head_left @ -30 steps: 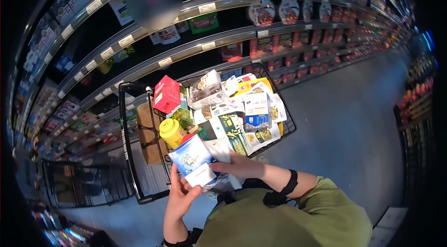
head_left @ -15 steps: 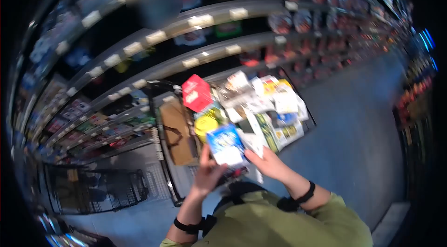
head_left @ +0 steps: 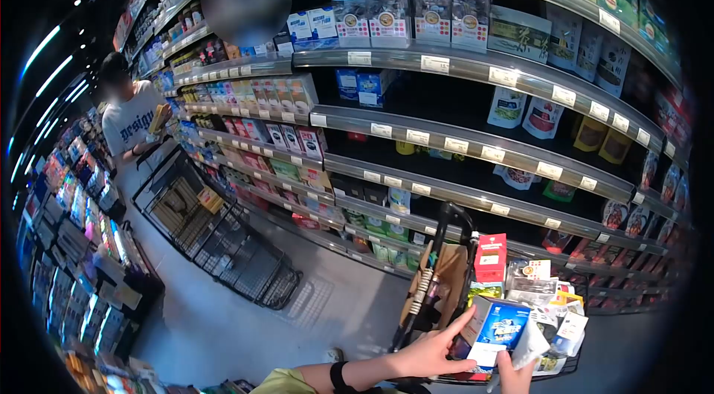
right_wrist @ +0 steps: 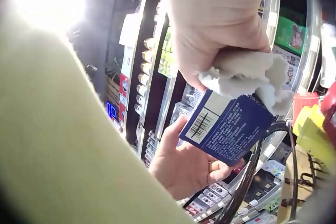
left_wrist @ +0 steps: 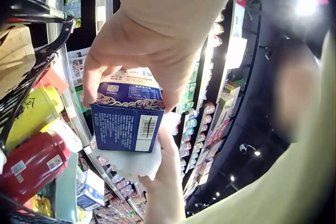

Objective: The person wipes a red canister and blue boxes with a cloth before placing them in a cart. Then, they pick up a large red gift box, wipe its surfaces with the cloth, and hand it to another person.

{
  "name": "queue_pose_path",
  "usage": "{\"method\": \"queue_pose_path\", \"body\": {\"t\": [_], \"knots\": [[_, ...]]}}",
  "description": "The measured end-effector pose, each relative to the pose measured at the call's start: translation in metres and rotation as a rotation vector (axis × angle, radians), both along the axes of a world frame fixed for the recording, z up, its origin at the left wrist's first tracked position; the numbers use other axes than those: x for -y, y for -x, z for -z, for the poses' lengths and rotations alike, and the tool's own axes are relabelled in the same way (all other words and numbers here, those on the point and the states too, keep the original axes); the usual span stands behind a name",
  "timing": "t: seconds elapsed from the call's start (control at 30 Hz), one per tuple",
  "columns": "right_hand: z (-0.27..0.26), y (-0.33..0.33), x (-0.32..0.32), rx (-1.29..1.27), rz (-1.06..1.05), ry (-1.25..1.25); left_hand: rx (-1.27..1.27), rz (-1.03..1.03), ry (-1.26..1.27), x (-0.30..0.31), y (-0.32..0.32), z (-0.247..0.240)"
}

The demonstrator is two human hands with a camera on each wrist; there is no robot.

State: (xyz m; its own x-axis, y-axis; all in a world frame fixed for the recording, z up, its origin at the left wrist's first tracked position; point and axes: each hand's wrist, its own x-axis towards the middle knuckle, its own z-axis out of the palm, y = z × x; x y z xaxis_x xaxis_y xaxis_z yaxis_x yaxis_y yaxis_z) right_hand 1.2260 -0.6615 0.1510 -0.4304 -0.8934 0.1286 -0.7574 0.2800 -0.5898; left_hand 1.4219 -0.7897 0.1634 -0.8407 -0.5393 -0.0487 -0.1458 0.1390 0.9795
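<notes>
My left hand (head_left: 439,349) grips a blue box (head_left: 500,325) with a white barcode label, low in the head view over the shopping cart (head_left: 455,224). In the left wrist view its fingers (left_wrist: 92,90) curl over the top of the blue box (left_wrist: 128,124). My right hand (head_left: 512,375) holds a crumpled white cloth (head_left: 532,343) against the box's side. The right wrist view shows my right hand (right_wrist: 226,50) bunching the cloth (right_wrist: 247,74) onto the box (right_wrist: 226,127), with my left hand (right_wrist: 184,163) under it.
The cart holds a red box (head_left: 491,256), a brown paper bag (head_left: 440,281), a yellow can (left_wrist: 31,113), a red can (left_wrist: 31,163) and several packets. Stocked shelves (head_left: 446,67) run along the aisle. Another person (head_left: 130,123) stands far left by black wire carts (head_left: 223,249).
The head view has swung up and left, so the cart now sits at bottom right. Both hands still hold the blue box and the cloth.
</notes>
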Motion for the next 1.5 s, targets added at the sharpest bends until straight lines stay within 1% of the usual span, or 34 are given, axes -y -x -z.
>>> {"method": "queue_pose_path", "body": {"t": [0.03, 0.07, 0.1, 0.17, 0.2, 0.23, 0.27, 0.3, 0.37, 0.4, 0.47, 0.5, 0.57, 0.6, 0.67, 0.77, 0.83, 0.9, 0.97, 1.0, 1.03, 1.1, 1.17, 1.23, 1.3, 1.37, 1.43, 1.5], "knots": [[-0.014, -0.027, 0.008, -0.411, -0.016, 0.134, -0.014, 0.03, 0.039, 0.012, -0.017, 0.001], [-0.026, -0.049, 0.016, 0.044, 0.023, 0.144, -0.04, 0.07, -0.001, 0.026, -0.032, -0.006], [-0.04, -0.075, 0.028, 0.046, 0.027, 0.183, -0.15, 0.058, 0.015, 0.038, -0.048, -0.007], [-0.048, -0.125, 0.044, 0.597, 0.165, 0.078, -0.303, 0.015, 0.211, 0.061, -0.088, -0.003], [-0.05, -0.146, 0.058, 0.485, 0.082, 0.15, -0.304, 0.041, 0.209, 0.074, -0.109, -0.002], [-0.053, -0.161, 0.069, 0.367, -0.007, 0.21, -0.236, 0.043, 0.116, 0.084, -0.126, -0.002], [-0.051, -0.171, 0.076, 0.203, -0.045, 0.172, -0.166, 0.046, 0.025, 0.094, -0.14, -0.001], [-0.049, -0.182, 0.093, 0.535, 0.007, 0.165, -0.172, 0.017, 0.019, 0.106, -0.154, 0.003], [-0.066, -0.238, 0.135, 0.754, 0.027, 0.337, -0.179, 0.01, -0.047, 0.138, -0.195, -0.007], [-0.079, -0.256, 0.154, 0.686, -0.034, 0.31, -0.158, 0.022, -0.069, 0.154, -0.214, -0.011], [-0.092, -0.267, 0.182, 0.527, -0.141, 0.243, -0.164, 0.034, -0.141, 0.182, -0.233, -0.014], [-0.092, -0.274, 0.19, 0.575, -0.105, 0.223, -0.166, 0.044, -0.174, 0.195, -0.238, -0.014], [-0.092, -0.272, 0.208, 0.447, -0.131, 0.222, -0.169, 0.081, -0.187, 0.22, -0.237, -0.01], [-0.092, -0.271, 0.213, 0.443, -0.111, 0.227, -0.175, 0.112, -0.231, 0.23, -0.236, -0.008], [-0.093, -0.264, 0.222, 0.528, -0.146, 0.163, -0.19, 0.141, -0.271, 0.244, -0.232, -0.005], [-0.088, -0.248, 0.251, 0.538, -0.184, 0.182, -0.148, 0.181, -0.338, 0.271, -0.221, 0.002], [-0.082, -0.234, 0.278, 0.558, -0.168, 0.194, -0.228, 0.186, -0.4, 0.301, -0.206, 0.0], [-0.081, -0.225, 0.303, 0.612, -0.169, 0.224, -0.172, 0.171, -0.392, 0.326, -0.197, -0.012], [-0.087, -0.215, 0.328, 0.761, -0.151, 0.225, -0.203, 0.141, -0.428, 0.351, -0.187, -0.021], [-0.09, -0.209, 0.34, 0.783, -0.142, 0.181, -0.166, 0.16, -0.371, 0.367, -0.184, -0.018], [-0.091, -0.202, 0.347, 0.805, -0.133, 0.137, -0.166, 0.145, -0.375, 0.375, -0.181, -0.022], [-0.09, -0.195, 0.362, 0.821, -0.122, 0.161, -0.175, 0.169, -0.355, 0.39, -0.174, -0.027], [-0.075, -0.188, 0.402, 0.973, -0.137, 0.173, -0.2, 0.134, -0.347, 0.422, -0.174, -0.018], [-0.072, -0.183, 0.42, 1.082, -0.155, 0.146, -0.316, 0.118, -0.375, 0.435, -0.173, -0.012], [-0.061, -0.186, 0.438, 1.115, -0.155, 0.175, -0.325, 0.135, -0.426, 0.457, -0.177, -0.007], [-0.052, -0.186, 0.461, 1.125, -0.185, 0.192, -0.288, 0.168, -0.33, 0.487, -0.18, -0.003], [-0.057, -0.187, 0.483, 1.144, -0.148, 0.151, -0.263, 0.18, -0.315, 0.51, -0.179, -0.01], [-0.055, -0.186, 0.502, 1.179, -0.191, 0.173, -0.177, 0.193, -0.311, 0.529, -0.18, -0.009]]}}
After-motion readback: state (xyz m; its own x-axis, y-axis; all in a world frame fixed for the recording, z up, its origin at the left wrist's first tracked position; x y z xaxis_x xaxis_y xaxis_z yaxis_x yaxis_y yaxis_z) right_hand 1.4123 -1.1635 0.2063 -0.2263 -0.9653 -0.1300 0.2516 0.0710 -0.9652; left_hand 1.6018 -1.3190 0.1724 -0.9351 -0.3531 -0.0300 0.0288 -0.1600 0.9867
